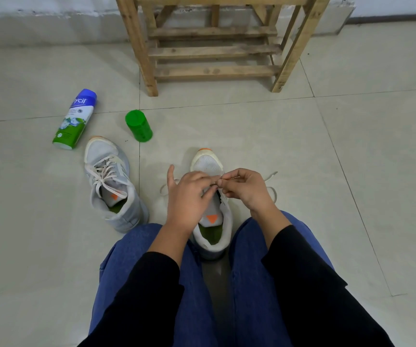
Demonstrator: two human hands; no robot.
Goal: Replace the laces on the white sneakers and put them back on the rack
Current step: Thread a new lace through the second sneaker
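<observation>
The sneaker stood on the floor between the person's knees, toe pointing at the rack. Over its eyelets both hands met. The left hand held a narrow grip, fingertips pinching the lace at the tongue, one finger stuck out to the side. The right hand pinched the lace's thin tip just beside them. Loose lace trailed onto the floor on both sides of the sneaker.

A second sneaker, laced, stood near on the left. Beyond it lay a can and a green cap. Bare tiles stretched right and ahead to the rack's legs, with the wall behind.
</observation>
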